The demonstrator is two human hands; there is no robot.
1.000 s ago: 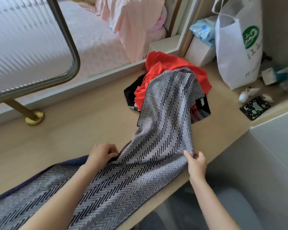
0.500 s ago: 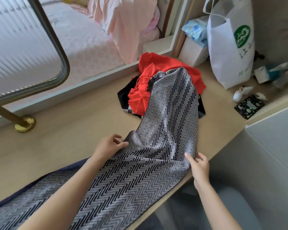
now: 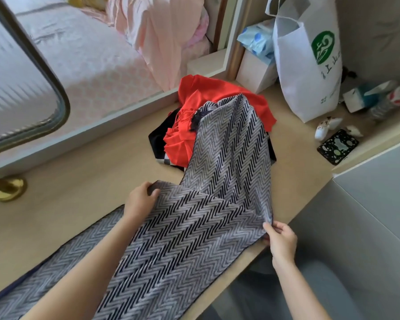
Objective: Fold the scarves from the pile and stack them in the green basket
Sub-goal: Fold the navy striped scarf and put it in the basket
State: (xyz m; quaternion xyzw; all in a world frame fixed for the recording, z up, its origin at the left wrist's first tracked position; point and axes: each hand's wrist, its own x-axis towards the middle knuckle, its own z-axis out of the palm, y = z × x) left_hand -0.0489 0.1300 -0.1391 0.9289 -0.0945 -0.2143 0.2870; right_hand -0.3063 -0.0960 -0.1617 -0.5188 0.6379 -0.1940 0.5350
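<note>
My left hand (image 3: 140, 200) grips the chevron scarf (image 3: 189, 239) edge at 10 o'clock; my right hand (image 3: 282, 242) pinches its edge at 3 o'clock. Scarf lies flat on the desk (image 3: 79, 181), far end draped over the pile (image 3: 217, 93) at 12 o'clock.

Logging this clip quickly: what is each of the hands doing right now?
Left hand: grips the far edge of the grey-and-black herringbone woven scarf.
Right hand: pinches that scarf's near edge.
</note>
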